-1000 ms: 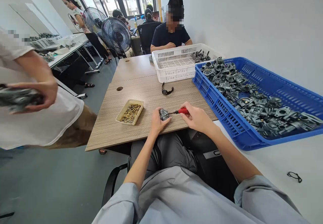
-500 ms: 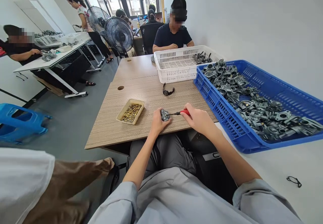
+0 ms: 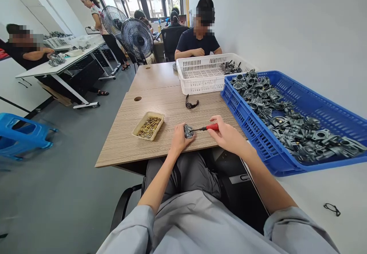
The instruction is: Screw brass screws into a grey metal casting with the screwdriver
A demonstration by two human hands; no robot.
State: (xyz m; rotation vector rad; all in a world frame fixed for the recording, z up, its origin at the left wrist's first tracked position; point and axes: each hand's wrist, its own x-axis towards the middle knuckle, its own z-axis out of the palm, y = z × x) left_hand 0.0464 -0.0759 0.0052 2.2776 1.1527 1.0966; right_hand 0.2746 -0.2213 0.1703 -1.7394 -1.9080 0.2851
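Observation:
On the table near its front edge, my left hand (image 3: 179,138) is closed round a small grey metal part (image 3: 188,131) that looks like a carburetor. My right hand (image 3: 226,135) grips the red handle of a screwdriver (image 3: 211,127), thumb and fingers on either side of it. The screwdriver lies nearly level, and its dark shaft points left with the tip at the carburetor. Whether the tip sits in a screw is too small to tell. Left of my hands stands a cream tray (image 3: 134,133) holding many brass-coloured screws (image 3: 150,127).
A black wristwatch (image 3: 191,103) lies beyond my hands. To the right, a blue crate (image 3: 243,120) holds many grey metal parts (image 3: 258,93); behind it stands a white crate (image 3: 197,84). A co-worker (image 3: 197,36) sits opposite. A blue stool (image 3: 25,133) and fans (image 3: 137,38) are at left.
My right hand's fingers have loosened and shifted back, so more of the red handle shows. The person in brown trousers at lower left has left the view.

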